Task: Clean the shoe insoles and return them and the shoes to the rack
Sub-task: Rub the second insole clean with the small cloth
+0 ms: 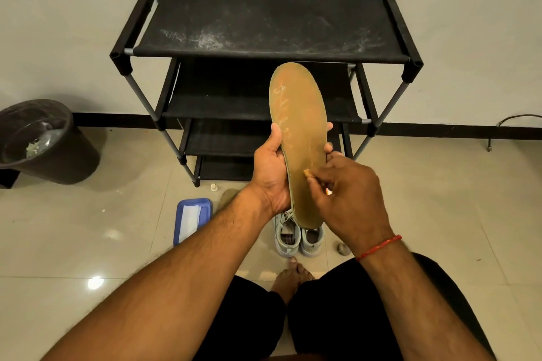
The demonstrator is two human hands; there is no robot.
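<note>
Head view, person seated on the floor [440, 199] facing the rack [264, 23].

- Left hand [272, 167]: grasping the tan insole [299, 126] along its left edge, thumb in front, fingertips showing past the right edge. Insole is held upright in the air in front of the rack's lower shelves, toe end up, heel end down just above the shoes. Faint pale marks run down its face.
- Right hand [346, 190]: fingers curled, pinching a small pale piece [308, 173] whose tip touches the insole's lower half. Cannot tell what the piece is. Red thread [378, 248] on this wrist.
- Shoes [297, 239]: light grey pair, side by side on the floor below the hands, openings up, in front of the rack.
- Rack: black, all visible shelves bare; top shelf shows whitish dust streaks.
- Blue tray [205, 208] with a white sheet [189, 218] in it, on the floor left of the shoes.
- Dark bin [58, 155] at far left by the wall.
</note>
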